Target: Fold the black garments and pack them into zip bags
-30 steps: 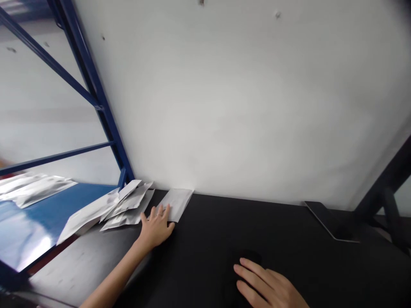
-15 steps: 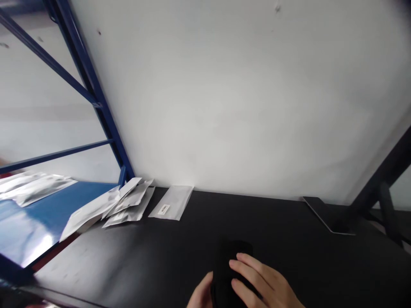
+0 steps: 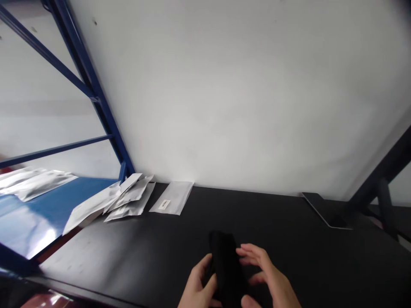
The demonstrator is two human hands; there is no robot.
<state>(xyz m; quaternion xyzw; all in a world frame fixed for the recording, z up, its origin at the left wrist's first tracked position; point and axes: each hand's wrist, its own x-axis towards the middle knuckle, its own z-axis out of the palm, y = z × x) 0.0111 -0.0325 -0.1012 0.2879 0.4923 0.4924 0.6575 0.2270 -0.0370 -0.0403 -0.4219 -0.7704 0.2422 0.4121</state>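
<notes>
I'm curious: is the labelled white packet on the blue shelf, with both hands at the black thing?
No, the white packet lies on the black table, not the blue shelf, in the head view. The left hand and right hand are at the black thing.

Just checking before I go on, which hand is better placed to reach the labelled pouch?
Left, probably. The left hand lies against the near side of the black item, on the side toward the labelled foil pouch. The right hand is on the far side of that item, so it has farther to go.
</notes>
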